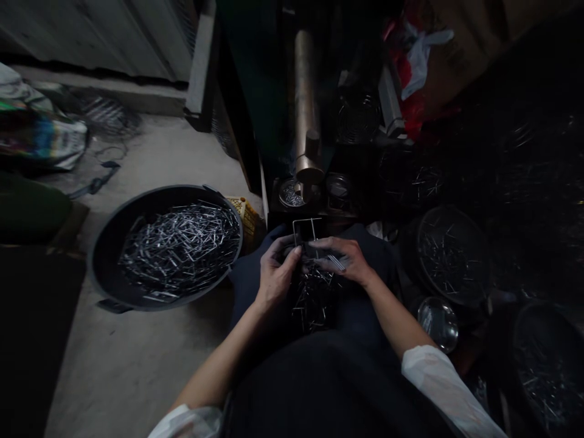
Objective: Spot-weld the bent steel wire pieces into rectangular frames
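My left hand (275,272) is closed in a pinch on a bent metal wire piece (305,230), a U-shaped frame that sticks up between both hands. My right hand (343,260) is closed over a small bundle of metal wire pieces (336,262) across its fingers, and its fingertips touch the same frame. Below the hands, a pile of loose wire pieces (314,298) lies on the dark cloth over my lap (360,313). Both forearms come up from white sleeves.
A large black tub (107,249) full of silvery wire pieces stands on the concrete floor at the left. A press-like machine with a brass cylinder (305,103) stands just beyond my hands. Dark round basins (449,255) with wire pieces crowd the right side.
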A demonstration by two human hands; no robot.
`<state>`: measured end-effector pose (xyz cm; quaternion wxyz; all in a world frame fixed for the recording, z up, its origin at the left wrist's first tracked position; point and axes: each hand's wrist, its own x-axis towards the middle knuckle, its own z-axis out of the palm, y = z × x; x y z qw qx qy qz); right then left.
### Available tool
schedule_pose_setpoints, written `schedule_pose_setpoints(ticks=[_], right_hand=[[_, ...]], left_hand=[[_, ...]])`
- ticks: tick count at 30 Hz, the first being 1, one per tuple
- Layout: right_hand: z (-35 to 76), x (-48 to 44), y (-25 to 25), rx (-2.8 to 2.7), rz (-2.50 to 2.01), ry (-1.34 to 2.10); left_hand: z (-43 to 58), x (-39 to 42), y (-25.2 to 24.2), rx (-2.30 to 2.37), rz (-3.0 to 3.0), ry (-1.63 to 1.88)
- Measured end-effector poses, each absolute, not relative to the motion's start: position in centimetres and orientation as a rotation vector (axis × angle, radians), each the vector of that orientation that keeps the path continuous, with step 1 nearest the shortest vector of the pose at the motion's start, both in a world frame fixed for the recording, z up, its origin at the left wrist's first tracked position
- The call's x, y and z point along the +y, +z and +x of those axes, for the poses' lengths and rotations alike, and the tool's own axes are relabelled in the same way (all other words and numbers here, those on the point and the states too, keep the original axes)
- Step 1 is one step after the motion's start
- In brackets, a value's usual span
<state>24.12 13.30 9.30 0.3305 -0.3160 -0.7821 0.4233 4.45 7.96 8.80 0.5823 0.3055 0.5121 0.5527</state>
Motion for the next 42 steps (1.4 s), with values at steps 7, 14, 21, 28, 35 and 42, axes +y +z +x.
schedule_pose_setpoints(ticks=[7,14,21,28,35,42], right_hand=[[24.1,13.3,9.2,-1.984,-0.828,1.133],[23.9,13.4,9.7,-1.994,-0.833,1.153],[23.6,13.9,10.0,-1.999,-0.804,1.160],[22.9,14.5,10.1,-2.019,-0.761,1.123],[22.4,15.3,10.5,-2.035,-0.727,1.105],[22.1,16.1,11.3,-2.049,-0.750,1.073]], left_hand=[[4.3,8.0,8.9,1.200,0.748,1.287],[4.3,8.1,9.2,1.192,0.719,1.294],[4.0,8.2,9.6,1.176,0.688,1.305],[3.6,8.3,9.6,1.172,0.656,1.313],[3.3,8.9,10.1,1.144,0.634,1.356],[3.0,9.8,10.0,1.098,0.680,1.372]])
